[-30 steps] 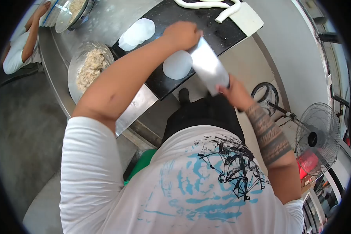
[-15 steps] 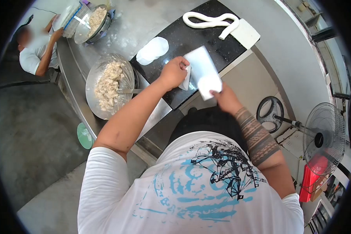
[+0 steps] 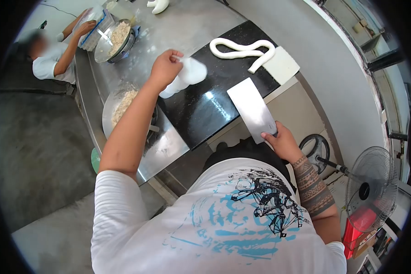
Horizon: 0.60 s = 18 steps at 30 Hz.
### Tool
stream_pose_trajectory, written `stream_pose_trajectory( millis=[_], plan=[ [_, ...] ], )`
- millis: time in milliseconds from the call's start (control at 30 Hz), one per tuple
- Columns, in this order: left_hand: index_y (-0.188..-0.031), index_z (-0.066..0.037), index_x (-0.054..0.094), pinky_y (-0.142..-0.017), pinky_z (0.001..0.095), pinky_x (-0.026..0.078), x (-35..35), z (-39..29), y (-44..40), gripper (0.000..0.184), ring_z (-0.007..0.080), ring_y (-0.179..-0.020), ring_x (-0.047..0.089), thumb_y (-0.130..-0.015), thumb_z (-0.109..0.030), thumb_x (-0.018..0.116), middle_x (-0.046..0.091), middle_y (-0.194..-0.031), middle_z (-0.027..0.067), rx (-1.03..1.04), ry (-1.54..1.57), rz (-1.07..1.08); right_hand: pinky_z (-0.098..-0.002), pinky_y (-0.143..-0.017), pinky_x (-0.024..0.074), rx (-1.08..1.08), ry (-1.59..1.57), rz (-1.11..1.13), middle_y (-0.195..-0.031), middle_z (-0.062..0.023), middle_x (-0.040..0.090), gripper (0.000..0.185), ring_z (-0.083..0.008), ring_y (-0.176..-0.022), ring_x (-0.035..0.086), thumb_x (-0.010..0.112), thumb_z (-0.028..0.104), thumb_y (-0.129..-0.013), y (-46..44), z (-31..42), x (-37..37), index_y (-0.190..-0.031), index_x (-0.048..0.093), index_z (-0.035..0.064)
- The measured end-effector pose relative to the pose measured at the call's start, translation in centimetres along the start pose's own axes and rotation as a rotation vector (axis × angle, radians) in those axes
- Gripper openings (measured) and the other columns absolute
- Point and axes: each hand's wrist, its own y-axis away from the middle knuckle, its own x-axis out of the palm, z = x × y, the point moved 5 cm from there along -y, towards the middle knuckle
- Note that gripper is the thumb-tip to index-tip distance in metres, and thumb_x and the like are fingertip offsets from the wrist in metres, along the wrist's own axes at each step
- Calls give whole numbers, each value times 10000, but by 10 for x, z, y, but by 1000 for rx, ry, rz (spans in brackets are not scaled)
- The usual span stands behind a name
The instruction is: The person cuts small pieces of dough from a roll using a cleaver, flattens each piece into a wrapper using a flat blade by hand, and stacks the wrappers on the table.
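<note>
My left hand (image 3: 166,69) is at the left end of the black board (image 3: 198,107), its fingers pinched on the edge of a thin white dough wrapper (image 3: 192,71). Other white wrappers (image 3: 172,86) lie just beneath, overlapping on the board. My right hand (image 3: 282,142) grips a cleaver (image 3: 252,106) with a broad, shiny blade, held over the board's front edge. Its handle is hidden in my fingers. A long folded rope of white dough (image 3: 242,54) lies at the far right of the board, partly on a pale slab (image 3: 283,66).
A bowl of pale filling (image 3: 118,109) is partly hidden behind my left forearm. Across the steel table (image 3: 187,23), a co-worker (image 3: 55,64) handles a plastic bag beside another bowl of filling (image 3: 118,39). A standing fan (image 3: 367,189) is at the right.
My left hand has carried the wrapper leftward from beside the blade to the other wrappers. The cleaver has moved apart from it, toward the right and nearer my body.
</note>
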Motion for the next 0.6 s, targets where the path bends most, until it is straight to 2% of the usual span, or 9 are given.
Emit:
stream_pose_trajectory(
  millis=[100,200,267,300,333,400,433,533,600],
  plan=[
    [-1194,-36,732,-914,451,570,23,64,-15,350,353,-1002,708,-848,-90,732,727,-1087,165,95,-499,-196,-402,-693,546,-11,72,-14,-843,-176,713,471,-287,-701,676,790,312,-980,-12,-21,-31,-1251,641,-44],
    [-1202,-27,725,-1014,505,533,68,4,15,342,438,-1122,672,-877,-127,756,723,-1156,204,332,-335,-434,-402,-688,543,14,-58,-46,-850,-177,712,463,-274,-706,673,781,282,-988,-20,-21,-70,-1266,627,-54],
    [-1185,-24,721,-1036,475,522,128,-31,27,358,407,-1157,664,-885,-199,809,715,-1179,196,297,-222,-325,-421,-700,547,108,-124,-37,-862,-205,714,444,-323,-725,691,757,250,-1001,-29,-18,-93,-1295,610,-48],
    [-1191,-41,712,-981,462,549,155,-55,35,399,375,-1105,691,-863,-217,855,718,-1153,185,291,-228,-288,-430,-706,549,152,-155,-34,-867,-220,715,436,-348,-734,700,746,234,-1007,-37,-19,-103,-1310,602,-44],
    [-1198,-57,703,-926,449,576,180,-75,40,445,342,-1053,718,-841,-235,900,722,-1128,175,288,-233,-252,-448,-709,549,58,-58,-74,-879,-240,715,420,-379,-751,703,733,215,-1011,-46,-17,-113,-1318,594,-35],
    [-1196,-56,683,-893,442,577,223,-88,37,475,325,-1017,713,-824,-239,917,710,-1098,156,286,-118,-209,-484,-715,550,-131,133,-146,-902,-281,714,394,-442,-783,709,708,178,-1018,-64,-14,-129,-1335,579,-16],
    [-1149,-44,664,-857,443,569,237,-93,35,426,327,-959,699,-826,-184,904,697,-1048,143,311,-135,-250,-547,-733,548,-225,286,-155,-902,-300,703,290,-494,-829,700,655,157,-1031,-68,6,-136,-1256,572,-8],
    [-1083,-34,647,-827,450,555,256,-88,21,358,332,-900,676,-828,-130,879,674,-998,145,338,-166,-311,-561,-714,556,-263,614,-61,-857,-256,707,180,-465,-811,714,593,124,-1027,-87,33,-142,-1156,557,4],
    [-1038,-33,637,-794,443,548,258,-85,16,309,328,-855,661,-828,-87,857,662,-979,151,338,-141,-310,-556,-705,566,-318,705,-18,-838,-229,709,140,-448,-795,720,562,107,-1015,-93,52,-146,-1122,543,19]
  ],
)
